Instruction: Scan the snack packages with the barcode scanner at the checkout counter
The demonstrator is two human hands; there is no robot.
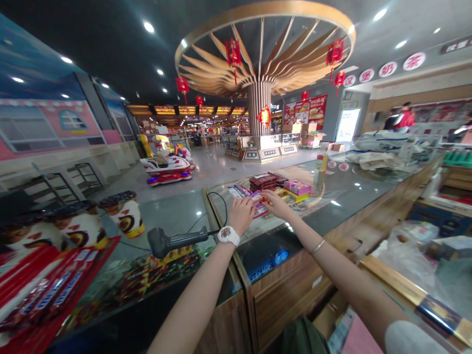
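Both of my hands reach onto the glass counter, over a group of small snack packets. My left hand, with a white watch at the wrist, has its fingers bent on a purple and white packet. Close beside it, my right hand pinches the packets' right end; the fingertips are small in view. Just behind my hands lies a stack of dark red packets. To its right are a pink box and yellow packets.
A black scanner with a cable lies left of my left forearm. Lidded cups and red packs stand at the left. White bags lie farther along the counter. Plastic bags sit at the right. A person in red is beyond.
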